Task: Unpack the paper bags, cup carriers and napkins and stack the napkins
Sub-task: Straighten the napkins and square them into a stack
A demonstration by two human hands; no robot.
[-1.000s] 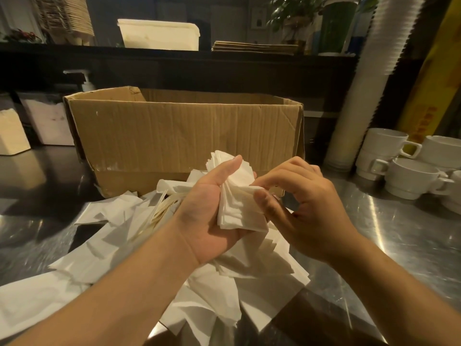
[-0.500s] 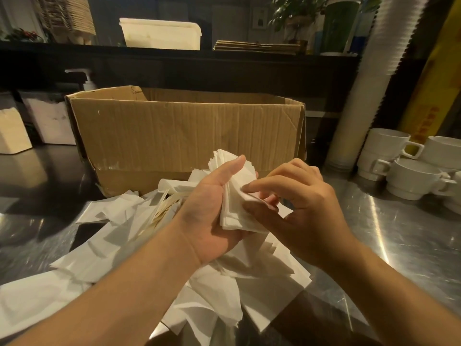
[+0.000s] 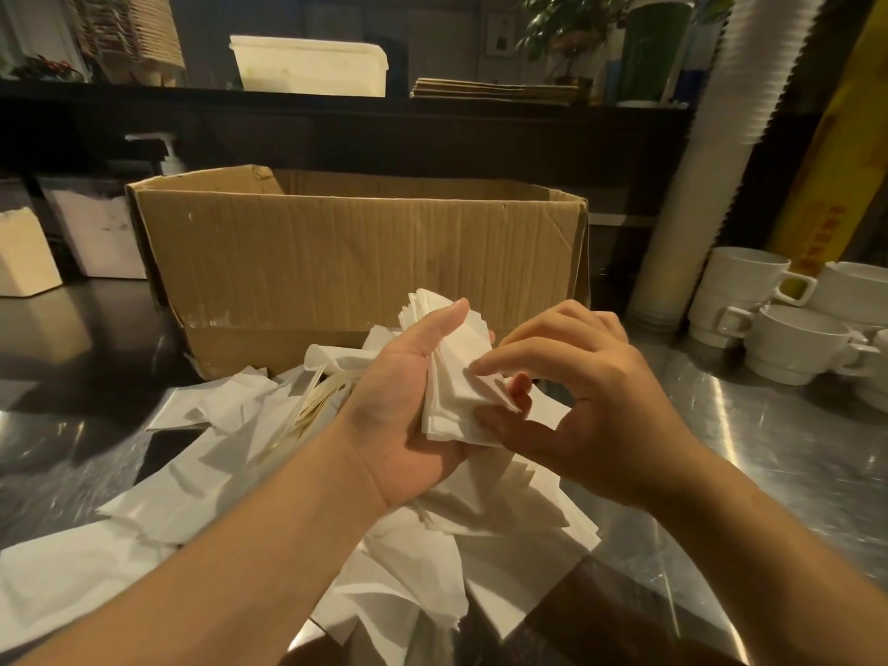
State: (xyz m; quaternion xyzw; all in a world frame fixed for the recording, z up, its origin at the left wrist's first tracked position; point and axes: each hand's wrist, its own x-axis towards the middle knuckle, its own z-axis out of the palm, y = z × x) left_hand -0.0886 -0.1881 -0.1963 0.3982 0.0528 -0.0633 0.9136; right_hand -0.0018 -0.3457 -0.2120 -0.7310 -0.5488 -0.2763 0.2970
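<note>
The left hand (image 3: 408, 415) grips a bundle of napkins (image 3: 451, 377) upright, thumb along its near face, fingers hidden behind it. The right hand (image 3: 586, 391) has its forefinger and thumb curled onto the bundle's right edge, pinching a corner that stands lifted from the pack. 1 second ago that hand covered the same edge with the fingers bunched lower and no corner raised; half a second ago the forefinger had slid along the face. The lifted corner is the change. Judgement: the person is squaring or separating the held sheets, so stacking is under way and not finished.

The bundle is held above the near middle of the surface (image 3: 778, 473), just in front of the open cardboard box (image 3: 365, 262). Beneath and left of the hands, loose napkins (image 3: 206, 473) lie scattered toward the near left edge, unstacked. What is inside the box cannot be seen. No paper bags or cup carriers can be identified with certainty near the hands.

White cups (image 3: 793, 343) stand at the far right of the surface.
</note>
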